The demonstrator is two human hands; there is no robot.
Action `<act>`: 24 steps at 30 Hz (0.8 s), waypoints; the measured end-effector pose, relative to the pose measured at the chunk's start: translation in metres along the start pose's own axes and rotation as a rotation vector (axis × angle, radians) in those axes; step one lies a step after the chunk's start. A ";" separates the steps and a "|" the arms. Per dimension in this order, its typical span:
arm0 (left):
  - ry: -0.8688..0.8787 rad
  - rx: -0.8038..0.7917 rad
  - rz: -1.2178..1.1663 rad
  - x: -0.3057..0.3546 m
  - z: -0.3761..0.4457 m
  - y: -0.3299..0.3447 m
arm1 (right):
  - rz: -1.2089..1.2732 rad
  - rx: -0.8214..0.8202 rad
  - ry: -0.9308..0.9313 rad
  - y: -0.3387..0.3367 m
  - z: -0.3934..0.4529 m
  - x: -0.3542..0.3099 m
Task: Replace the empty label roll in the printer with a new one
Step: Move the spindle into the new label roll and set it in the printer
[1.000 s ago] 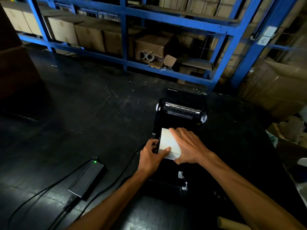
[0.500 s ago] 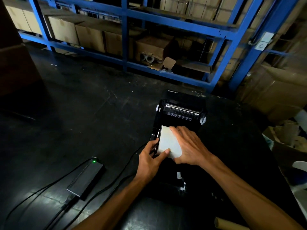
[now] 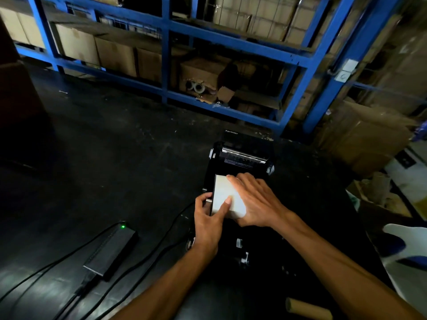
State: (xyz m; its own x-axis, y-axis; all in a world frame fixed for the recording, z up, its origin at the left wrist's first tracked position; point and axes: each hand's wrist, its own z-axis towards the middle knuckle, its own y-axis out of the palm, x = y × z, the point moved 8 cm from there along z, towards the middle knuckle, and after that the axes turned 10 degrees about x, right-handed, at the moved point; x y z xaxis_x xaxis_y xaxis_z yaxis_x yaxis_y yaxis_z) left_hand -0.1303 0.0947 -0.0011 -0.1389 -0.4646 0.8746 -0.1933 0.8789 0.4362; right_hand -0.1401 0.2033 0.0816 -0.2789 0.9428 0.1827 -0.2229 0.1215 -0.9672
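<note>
Because the new label roll (image 3: 225,199) lies directly under both hands in the open bay of the printer (image 3: 240,162), with its long axis running left to right across that bay, the coming move is judged to turn on how squarely it is seated between the side guides. The right hand (image 3: 256,202) is laid flat and open over the roll's top and right side, fingers spread toward the print head. The left hand (image 3: 208,218) is curled at the roll's left end, its thumb pressed on the white face and its fingers closed around a small part at the bay's left wall; what that part is cannot be told. Both hands are equally near. The bay holds only this roll as far as can be seen. A bare cardboard core (image 3: 307,311), taken to be the spent one, lies apart on the table (image 3: 138,162) near the lower edge. A power adapter (image 3: 111,252) with a green light sits to the left.
</note>
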 end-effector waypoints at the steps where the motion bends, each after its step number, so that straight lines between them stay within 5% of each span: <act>1: -0.027 -0.003 -0.032 0.001 -0.003 0.001 | -0.015 0.002 -0.005 -0.004 -0.001 -0.001; 24: -0.125 -0.353 -0.200 0.041 -0.037 0.040 | -0.243 0.094 -0.032 -0.088 -0.021 -0.011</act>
State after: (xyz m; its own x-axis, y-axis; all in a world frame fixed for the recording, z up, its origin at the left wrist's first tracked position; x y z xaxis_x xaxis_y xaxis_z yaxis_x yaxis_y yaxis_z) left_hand -0.1081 0.1148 0.0602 -0.2530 -0.6200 0.7427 0.1136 0.7433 0.6592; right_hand -0.0978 0.1886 0.1609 -0.2353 0.8789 0.4148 -0.3724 0.3127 -0.8738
